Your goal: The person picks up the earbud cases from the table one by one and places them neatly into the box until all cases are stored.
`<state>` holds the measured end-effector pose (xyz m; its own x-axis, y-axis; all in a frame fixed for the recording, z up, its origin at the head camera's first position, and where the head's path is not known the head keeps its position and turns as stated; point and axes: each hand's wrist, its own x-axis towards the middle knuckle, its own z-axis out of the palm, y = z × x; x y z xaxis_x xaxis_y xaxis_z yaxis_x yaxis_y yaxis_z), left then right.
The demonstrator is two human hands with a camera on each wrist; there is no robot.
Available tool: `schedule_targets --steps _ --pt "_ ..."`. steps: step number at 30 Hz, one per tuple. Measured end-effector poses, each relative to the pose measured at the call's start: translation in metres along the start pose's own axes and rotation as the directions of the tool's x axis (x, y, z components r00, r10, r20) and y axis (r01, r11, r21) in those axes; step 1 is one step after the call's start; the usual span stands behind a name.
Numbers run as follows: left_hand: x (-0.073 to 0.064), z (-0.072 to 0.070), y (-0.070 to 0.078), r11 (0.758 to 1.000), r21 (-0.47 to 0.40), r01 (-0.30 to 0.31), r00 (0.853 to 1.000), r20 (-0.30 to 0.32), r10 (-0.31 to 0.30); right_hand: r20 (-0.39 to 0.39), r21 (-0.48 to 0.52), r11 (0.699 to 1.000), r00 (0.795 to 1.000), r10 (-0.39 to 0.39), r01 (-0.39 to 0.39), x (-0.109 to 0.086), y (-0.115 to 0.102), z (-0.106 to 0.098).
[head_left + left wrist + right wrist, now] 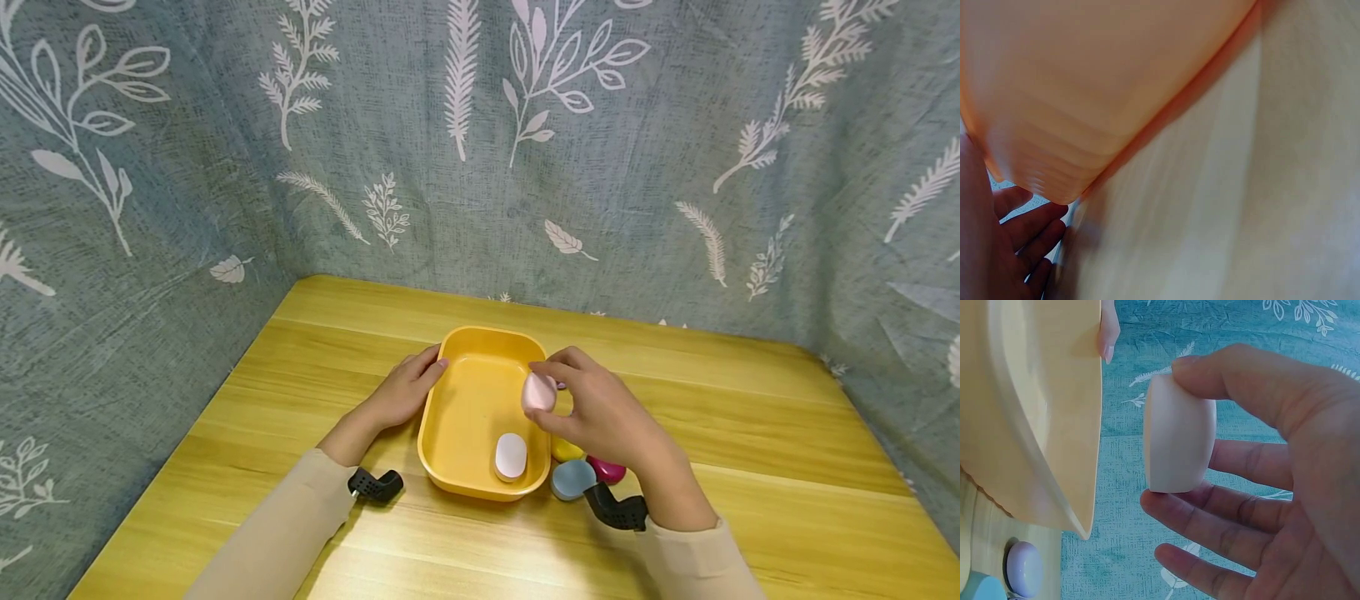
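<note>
Pink block (539, 393): pinched between thumb (1191, 370) and fingertips (1155, 500) of the right hand (603, 410)
Yellow tub (468, 404): left hand (405, 390) grips its rim

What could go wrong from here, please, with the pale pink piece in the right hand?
The pale pink piece might slip, as the right hand pinches it at its ends. It could knock the right rim of the yellow tray, which is near. The black wrist mount might nudge the blue piece, which appears close.
</note>
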<state>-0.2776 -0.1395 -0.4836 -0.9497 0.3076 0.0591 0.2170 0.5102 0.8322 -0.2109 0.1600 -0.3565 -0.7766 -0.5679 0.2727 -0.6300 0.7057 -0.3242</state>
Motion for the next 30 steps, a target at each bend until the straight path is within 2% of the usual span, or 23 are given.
schedule_targets --steps 7,23,30 --pt "0.001 0.0 0.0 0.999 -0.019 -0.034 0.999 0.003 0.034 -0.014 -0.002 1.0 1.0 -0.027 0.027 0.001 -0.001 0.002" --pt "0.002 -0.001 0.002 0.999 0.034 -0.007 1.0 -0.011 0.007 0.027 -0.031 0.999 0.999 -0.02 0.021 0.006 -0.008 0.01" --pt "0.001 -0.001 0.001 0.999 -0.017 -0.043 0.999 0.002 0.043 0.056 -0.021 1.0 0.998 -0.008 0.009 0.006 -0.012 0.014"
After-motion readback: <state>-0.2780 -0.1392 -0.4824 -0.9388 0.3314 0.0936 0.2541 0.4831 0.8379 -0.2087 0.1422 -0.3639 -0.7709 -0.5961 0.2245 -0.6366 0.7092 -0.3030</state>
